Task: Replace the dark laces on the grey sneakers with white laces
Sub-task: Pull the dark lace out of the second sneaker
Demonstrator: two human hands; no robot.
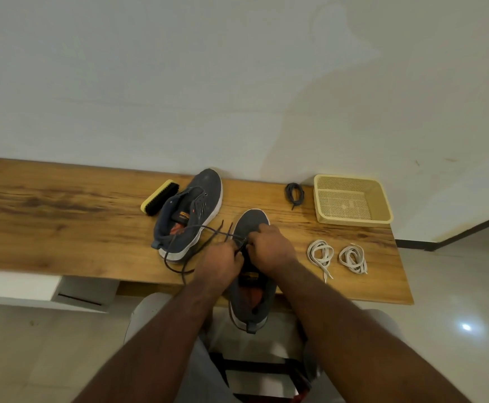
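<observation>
Left of centre on the worktop, a brush and one unlaced grey sneaker wait. At centre, left hand and right hand pinch the dark lace with curled fingers, apparently drawing it from the second sneaker. Right: one removed lace coil, two white laces, one basket.

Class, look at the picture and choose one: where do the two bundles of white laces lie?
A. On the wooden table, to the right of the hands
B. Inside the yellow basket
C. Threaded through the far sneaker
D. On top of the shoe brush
A: both bundles of white laces lie on the bare wooden table, nearer the camera than the yellow basket and right of the hands.
</observation>
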